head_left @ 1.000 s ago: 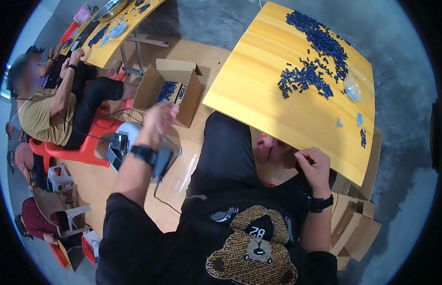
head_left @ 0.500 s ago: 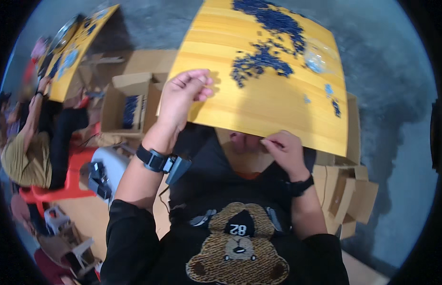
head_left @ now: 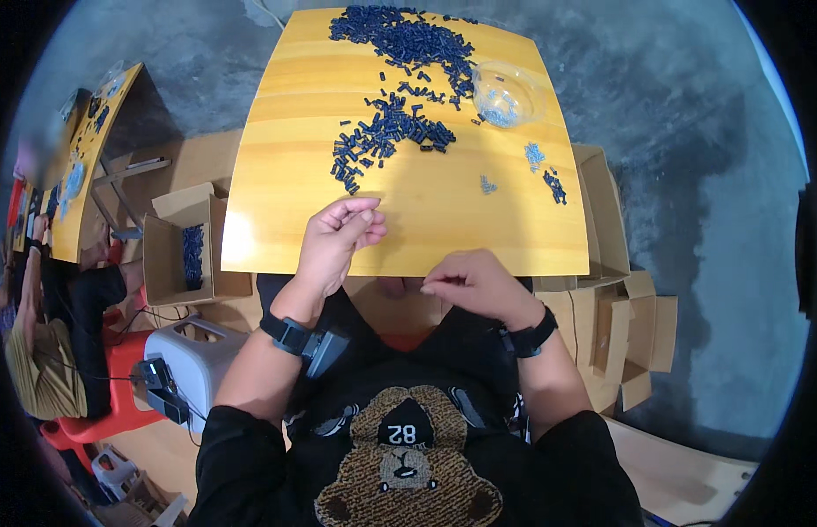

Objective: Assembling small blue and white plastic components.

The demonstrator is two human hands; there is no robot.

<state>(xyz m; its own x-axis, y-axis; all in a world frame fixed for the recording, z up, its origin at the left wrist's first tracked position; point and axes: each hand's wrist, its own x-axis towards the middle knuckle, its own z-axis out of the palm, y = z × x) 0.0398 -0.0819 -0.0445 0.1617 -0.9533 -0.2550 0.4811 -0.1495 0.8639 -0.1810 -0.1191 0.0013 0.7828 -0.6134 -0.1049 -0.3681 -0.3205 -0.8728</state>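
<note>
Over the near edge of a yellow wood-grain table (head_left: 277,176), my left hand (head_left: 338,241) is closed, thumb against curled fingers; anything between them is too small to make out. My right hand (head_left: 480,283) hangs at the table's front edge, also closed, its fingertips pinched; whatever they hold cannot be told. Small dark blue cylindrical pieces (head_left: 395,136) lie in a loose heap just beyond my left hand, and a bigger pile of them (head_left: 408,39) covers the far edge. Small silvery screw-like pieces (head_left: 488,184) lie beyond my right hand.
A clear round bowl (head_left: 505,92) with silvery pieces stands far right. Near it are small clusters of light-blue pieces (head_left: 535,156) and dark pieces (head_left: 555,187). Open cardboard boxes (head_left: 167,263) flank the table. At left, another person (head_left: 48,351) sits by a second yellow table (head_left: 92,167).
My view has shifted, so the table sits further left and straighter. My right hand has come closer to the left one at the table's edge. Both hands stay closed.
</note>
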